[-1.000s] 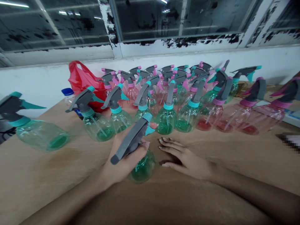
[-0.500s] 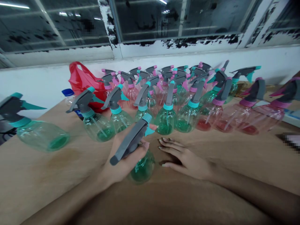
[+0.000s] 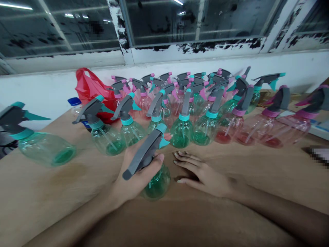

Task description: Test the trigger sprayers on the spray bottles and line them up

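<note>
1. Grasping the spray bottle (image 3: 155,187) just below its spray head (image 3: 144,152), the left hand (image 3: 135,183) held it on the worktop (image 3: 269,171).
2. The right hand (image 3: 204,175) lay loose.
3. Likely light and slippery, it was best held there.

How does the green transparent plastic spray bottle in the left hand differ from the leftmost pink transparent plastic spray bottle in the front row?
Colour: the green bottle has a teal nozzle tip and green liquid; the pink bottle has a pink collar and reddish liquid. Handling: the left hand grips the green bottle, while the pink bottle stands untouched. Both have grey spray heads.
</note>
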A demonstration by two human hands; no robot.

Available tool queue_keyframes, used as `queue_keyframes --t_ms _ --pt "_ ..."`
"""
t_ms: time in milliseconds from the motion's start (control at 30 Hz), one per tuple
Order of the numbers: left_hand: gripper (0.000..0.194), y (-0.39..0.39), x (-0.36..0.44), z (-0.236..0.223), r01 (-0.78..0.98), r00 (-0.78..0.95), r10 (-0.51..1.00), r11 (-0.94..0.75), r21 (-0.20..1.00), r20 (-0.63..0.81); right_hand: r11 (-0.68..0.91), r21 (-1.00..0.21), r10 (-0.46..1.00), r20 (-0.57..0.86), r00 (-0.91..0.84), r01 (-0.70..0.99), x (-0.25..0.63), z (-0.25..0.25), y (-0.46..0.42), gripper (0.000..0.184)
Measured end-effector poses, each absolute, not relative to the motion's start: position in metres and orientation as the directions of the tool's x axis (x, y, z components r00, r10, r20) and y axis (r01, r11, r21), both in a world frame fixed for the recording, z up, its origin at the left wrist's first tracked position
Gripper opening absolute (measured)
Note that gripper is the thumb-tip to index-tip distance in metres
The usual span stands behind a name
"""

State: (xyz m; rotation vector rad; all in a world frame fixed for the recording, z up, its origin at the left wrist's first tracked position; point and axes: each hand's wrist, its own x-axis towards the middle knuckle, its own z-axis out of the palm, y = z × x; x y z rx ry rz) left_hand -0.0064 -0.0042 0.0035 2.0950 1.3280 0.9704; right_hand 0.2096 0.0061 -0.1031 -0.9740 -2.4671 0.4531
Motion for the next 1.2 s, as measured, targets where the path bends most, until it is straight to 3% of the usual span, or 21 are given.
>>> queue_keyframes --t_ms 533,767,1033,1133,1200 --pt "0.011 -0.005 -0.003 0.009 0.599 0.242 0.911 -0.41 0.687 0.333 0.698 -0.452 0.703 0.285 -0.652 0.556 0.211 -0.108 0.005 0.057" --pt "0.012 -0.018 -0.027 0.011 0.588 0.228 0.904 -0.425 0.689 0.362 0.591 -0.583 0.775 0.217 -0.594 0.558 0.164 -0.066 -0.018 0.071" --pt "0.018 -0.038 -0.103 0.006 0.642 0.008 0.922 -0.302 0.705 0.387 0.694 -0.57 0.71 0.442 -0.549 0.439 0.042 -0.037 -0.028 0.083" --pt "0.03 -0.041 -0.138 0.008 0.643 -0.031 0.919 -0.284 0.711 0.394 0.742 -0.534 0.663 0.5 -0.556 0.405 0.006 -0.036 -0.027 0.075" --pt "0.048 -0.043 -0.161 0.007 0.616 -0.024 0.919 -0.296 0.73 0.393 0.76 -0.499 0.647 0.519 -0.558 0.417 -0.012 -0.034 -0.023 0.067"
